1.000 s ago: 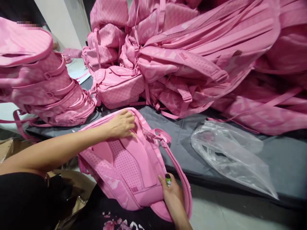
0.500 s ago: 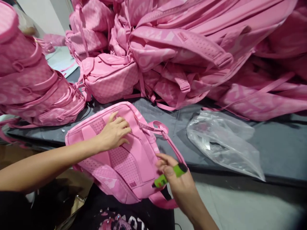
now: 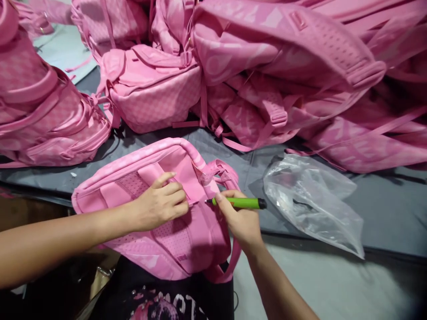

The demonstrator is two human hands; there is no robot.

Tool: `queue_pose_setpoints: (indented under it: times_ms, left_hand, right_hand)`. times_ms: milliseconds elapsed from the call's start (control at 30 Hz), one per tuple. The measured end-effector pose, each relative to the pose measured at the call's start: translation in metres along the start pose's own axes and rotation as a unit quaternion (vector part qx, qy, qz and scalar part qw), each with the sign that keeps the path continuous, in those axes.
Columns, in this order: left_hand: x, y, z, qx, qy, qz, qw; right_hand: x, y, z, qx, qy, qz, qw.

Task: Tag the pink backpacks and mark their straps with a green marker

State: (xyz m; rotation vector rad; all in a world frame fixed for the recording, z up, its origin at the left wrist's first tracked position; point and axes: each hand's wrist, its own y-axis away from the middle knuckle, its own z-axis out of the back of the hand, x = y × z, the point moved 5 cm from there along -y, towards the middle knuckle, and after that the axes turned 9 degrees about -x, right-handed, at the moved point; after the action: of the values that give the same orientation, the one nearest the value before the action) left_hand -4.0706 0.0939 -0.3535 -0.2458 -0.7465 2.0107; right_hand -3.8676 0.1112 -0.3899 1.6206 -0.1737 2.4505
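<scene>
A pink backpack [image 3: 116, 195] leans between the dark-covered table's edge and my lap, its padded back panel facing up. My left hand [image 3: 167, 200] lies on that panel with curled fingers gripping it, and the panel folds inward beside them. In my right hand [image 3: 238, 218] is a green marker [image 3: 245, 203], held between thumb and fingers. Its dark tip points left, close to the backpack's right side edge. Whether the tip touches the fabric I cannot tell. The right fingers rest against that side of the bag, near a looped strap [image 3: 223, 171].
Pink backpacks are heaped along the back of the table, with a tall stack [image 3: 50, 111] at the left and a checked bag [image 3: 153, 98] near the middle. A clear plastic bag [image 3: 313, 200] lies at the table's [image 3: 390, 209] front edge on the right.
My left fingers have curled from spread to gripping, folding the panel. My right hand has moved up to the bag's side, and the marker has turned from slanting to nearly level.
</scene>
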Motion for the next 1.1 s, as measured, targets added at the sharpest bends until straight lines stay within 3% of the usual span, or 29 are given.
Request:
queue_pose_setpoints:
  times_ms: [300,667,1100]
  left_hand:
    - [-0.001,-0.002,-0.009,0.035,0.026,0.025,0.999]
    - [0.001,-0.004,-0.014,0.011,0.006,0.014,1.0]
    - [0.001,-0.005,-0.017,0.017,0.0,0.021,1.0]
  right_hand:
    - [0.007,0.0,-0.021,0.022,0.036,0.077,0.996]
    - [0.008,-0.013,-0.022,0.025,0.071,0.123,0.989]
    - [0.018,-0.028,-0.028,0.074,0.115,0.195,0.971]
